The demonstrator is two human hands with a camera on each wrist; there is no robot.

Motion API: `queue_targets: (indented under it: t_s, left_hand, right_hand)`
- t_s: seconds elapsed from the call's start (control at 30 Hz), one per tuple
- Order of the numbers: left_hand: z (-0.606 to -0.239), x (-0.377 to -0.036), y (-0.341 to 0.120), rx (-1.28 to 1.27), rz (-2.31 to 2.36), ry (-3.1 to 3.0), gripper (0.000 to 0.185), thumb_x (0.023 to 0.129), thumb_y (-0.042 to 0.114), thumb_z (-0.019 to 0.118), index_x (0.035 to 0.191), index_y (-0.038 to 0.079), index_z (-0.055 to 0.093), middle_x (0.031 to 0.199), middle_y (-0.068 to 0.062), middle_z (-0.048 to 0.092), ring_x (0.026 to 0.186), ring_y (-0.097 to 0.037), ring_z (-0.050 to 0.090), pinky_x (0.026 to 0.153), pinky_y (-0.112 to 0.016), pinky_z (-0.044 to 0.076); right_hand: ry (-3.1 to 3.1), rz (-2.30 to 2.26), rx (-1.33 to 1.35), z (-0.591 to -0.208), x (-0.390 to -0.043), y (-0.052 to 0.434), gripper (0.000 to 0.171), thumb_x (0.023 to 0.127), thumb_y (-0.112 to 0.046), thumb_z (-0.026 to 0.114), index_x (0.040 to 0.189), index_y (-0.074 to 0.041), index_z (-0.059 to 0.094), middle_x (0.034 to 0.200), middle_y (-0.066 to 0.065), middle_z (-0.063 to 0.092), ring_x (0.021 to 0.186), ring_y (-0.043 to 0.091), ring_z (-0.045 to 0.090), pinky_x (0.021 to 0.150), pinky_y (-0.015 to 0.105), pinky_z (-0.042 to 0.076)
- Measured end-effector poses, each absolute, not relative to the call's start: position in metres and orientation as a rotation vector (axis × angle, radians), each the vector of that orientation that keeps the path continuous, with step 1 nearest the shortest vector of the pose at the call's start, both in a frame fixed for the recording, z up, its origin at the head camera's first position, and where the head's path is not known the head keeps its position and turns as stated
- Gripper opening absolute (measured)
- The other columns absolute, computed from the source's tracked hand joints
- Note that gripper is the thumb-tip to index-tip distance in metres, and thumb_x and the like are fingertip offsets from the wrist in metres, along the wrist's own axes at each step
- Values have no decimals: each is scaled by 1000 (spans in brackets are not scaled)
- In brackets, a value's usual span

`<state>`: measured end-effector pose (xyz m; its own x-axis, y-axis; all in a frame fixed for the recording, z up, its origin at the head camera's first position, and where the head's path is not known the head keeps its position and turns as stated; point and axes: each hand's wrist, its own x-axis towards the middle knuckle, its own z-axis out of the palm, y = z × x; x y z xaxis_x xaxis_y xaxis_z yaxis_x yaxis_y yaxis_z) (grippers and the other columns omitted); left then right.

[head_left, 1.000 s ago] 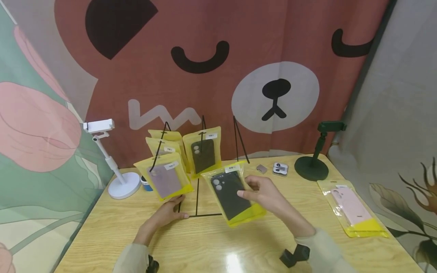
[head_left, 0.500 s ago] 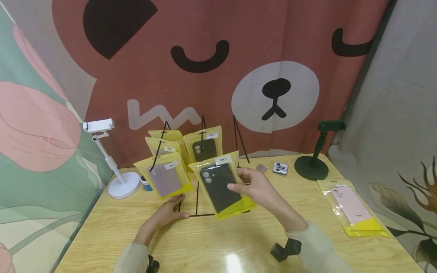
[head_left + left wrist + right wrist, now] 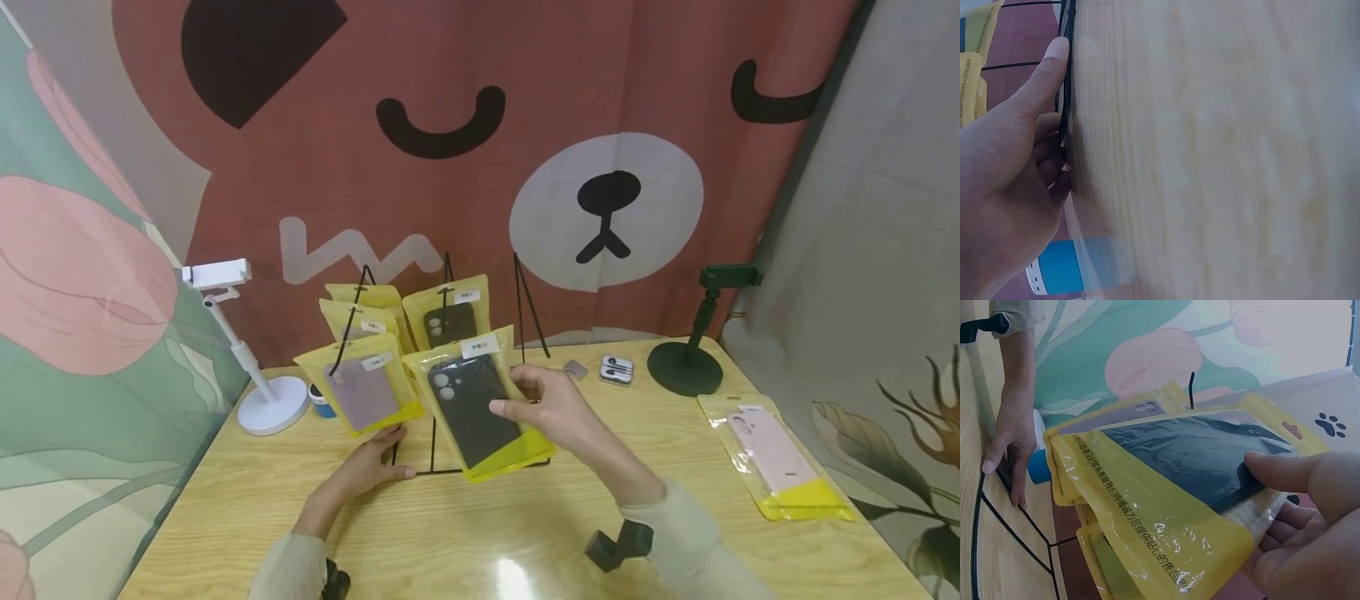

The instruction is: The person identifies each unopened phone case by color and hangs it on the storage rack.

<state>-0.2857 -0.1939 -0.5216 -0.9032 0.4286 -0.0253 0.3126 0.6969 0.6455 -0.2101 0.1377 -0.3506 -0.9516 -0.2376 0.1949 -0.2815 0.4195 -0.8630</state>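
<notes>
A clear-and-yellow pouch (image 3: 487, 408) holding a black phone case hangs in the air, pinched at its right edge by my right hand (image 3: 555, 408); in the right wrist view the thumb (image 3: 1279, 472) lies on its face. My left hand (image 3: 367, 467) holds the front left corner of a black wire display rack (image 3: 432, 433), thumb along the base bar in the left wrist view. Pouches hang on the rack's left hook, the front one a purple-case pouch (image 3: 365, 387). Another black-case pouch (image 3: 450, 321) hangs on the middle hook, behind the held one. The right hook (image 3: 531, 304) carries nothing.
A pink-case pouch (image 3: 776, 458) lies at the table's right. A white phone stand (image 3: 273, 407) stands left, a dark green one (image 3: 684, 369) at the back right. Boxed earphones (image 3: 617, 370), a small flat grey item (image 3: 575, 369) and a blue-and-white container (image 3: 322, 406) are near the rack.
My right hand has carried the black-case pouch left and slightly up, in front of the middle hook, and turned it a little more upright. The left hand has stayed on the rack.
</notes>
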Motion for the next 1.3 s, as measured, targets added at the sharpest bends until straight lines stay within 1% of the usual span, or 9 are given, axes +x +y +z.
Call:
queue_targets:
  t_s: [0.2,0.33,0.6,0.87,1.1,1.3]
  left_hand:
    - [-520,-285,-194,631,1008,2741,84,83,38,75,146,-3,37,153,-23,29,138,-43,28,109,-57,27]
    - [-520,-284,-194,655,1023,2744,83,82,36,76,145,-4,38,152,-23,31,138,-42,29,109,-56,27]
    - [-521,-285,-194,638,996,2763,83,82,37,76,144,-5,39,151,-25,31,137,-44,30,108,-57,28]
    - [-518,-285,-192,611,986,2751,83,83,36,76,145,-3,37,152,-23,30,138,-43,29,109,-56,28]
    - [-518,-285,-192,648,980,2773,82,82,35,77,143,-5,40,150,-24,33,136,-43,32,108,-56,29]
    - [-519,-285,-192,649,978,2775,82,82,34,76,143,-6,40,150,-25,33,136,-43,31,109,-55,28]
  right_hand:
    - [-2635,1613,407,-352,-215,132,31,81,-27,79,106,-11,68,98,-1,68,89,16,63,78,35,53]
    - [-2649,1649,361,-355,-220,129,32,81,-28,79,106,-11,68,99,-1,67,89,16,63,79,35,53]
    - [-2659,1671,374,-353,-223,124,31,82,-30,78,105,-13,68,95,-2,68,86,16,63,78,36,52]
    - [-2652,1685,351,-354,-226,121,32,82,-30,77,105,-11,67,93,0,66,84,18,59,76,34,50]
    - [-2637,1754,365,-357,-226,122,32,82,-31,78,104,-11,67,92,1,67,83,18,60,77,34,50]
    - [-2610,1805,400,-360,-224,122,33,82,-32,77,104,-9,67,92,2,67,82,17,61,76,33,50]
